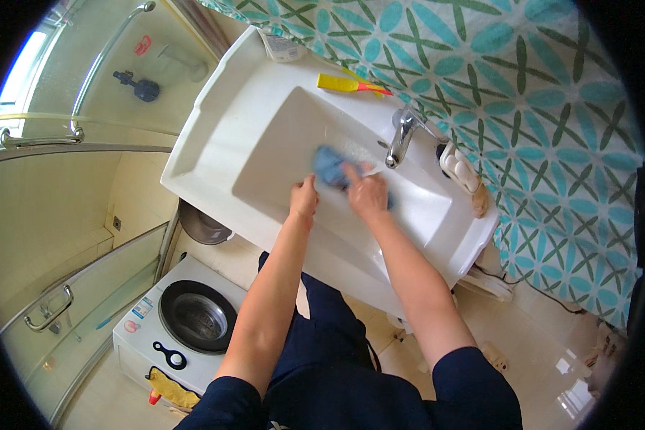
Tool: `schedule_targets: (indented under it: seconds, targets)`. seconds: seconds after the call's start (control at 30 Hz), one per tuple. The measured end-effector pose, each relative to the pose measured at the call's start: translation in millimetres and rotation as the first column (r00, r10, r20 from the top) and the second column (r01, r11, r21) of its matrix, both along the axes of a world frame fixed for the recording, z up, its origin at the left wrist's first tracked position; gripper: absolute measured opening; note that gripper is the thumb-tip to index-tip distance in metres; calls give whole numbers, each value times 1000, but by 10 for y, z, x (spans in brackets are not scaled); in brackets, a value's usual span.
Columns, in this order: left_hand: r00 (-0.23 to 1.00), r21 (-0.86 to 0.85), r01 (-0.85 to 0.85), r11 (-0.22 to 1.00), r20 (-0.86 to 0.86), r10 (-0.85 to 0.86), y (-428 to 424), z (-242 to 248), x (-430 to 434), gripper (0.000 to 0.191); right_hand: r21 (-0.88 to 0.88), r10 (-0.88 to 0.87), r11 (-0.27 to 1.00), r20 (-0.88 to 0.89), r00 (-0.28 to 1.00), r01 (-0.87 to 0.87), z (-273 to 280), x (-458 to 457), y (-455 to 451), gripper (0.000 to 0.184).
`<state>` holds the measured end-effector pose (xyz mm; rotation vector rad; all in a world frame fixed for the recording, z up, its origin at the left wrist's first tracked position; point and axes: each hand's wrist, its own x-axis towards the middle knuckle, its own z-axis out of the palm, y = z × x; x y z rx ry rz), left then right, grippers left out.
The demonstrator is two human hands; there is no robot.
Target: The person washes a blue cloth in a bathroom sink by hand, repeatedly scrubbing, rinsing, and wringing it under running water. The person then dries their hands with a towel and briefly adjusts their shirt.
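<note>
Both my hands are over the basin of a white washbasin. A blue cloth, blurred, lies in the basin between and beyond them. My right hand touches the cloth's right part, fingers partly spread; whether it grips the cloth is not clear. My left hand is curled at the left, close to the cloth, and what is inside its fingers cannot be seen. The chrome faucet stands just beyond my right hand, its spout above the basin.
A yellow-handled brush lies on the far rim near a white container. A soap dish sits right of the faucet. A patterned curtain hangs behind. Left are a front-loading washing machine and glass shower doors.
</note>
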<state>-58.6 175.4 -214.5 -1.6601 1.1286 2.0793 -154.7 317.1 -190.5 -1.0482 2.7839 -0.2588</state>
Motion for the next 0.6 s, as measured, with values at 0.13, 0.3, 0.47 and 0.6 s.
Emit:
schedule_targets:
  seconds: [0.13,0.3,0.47,0.6]
  targets:
    - [988,65,-150,986,-36,153,-15,130,11,65,114,33,993,-1,999,-32,9,-76,49,48]
    - [990,58,-130,990,-43,132,43,295,-58,68,62,-358,933,54,932,354,33,-30,48,46]
    - [994,77,-35,996,-96,43,82,316,-81,76,177,-154,974,66,986,140,48,126,93,56]
    - [985,192,-10,981,-169,43,91,222,-114,71,65,48,995,289,956,-70,26,177,185,51]
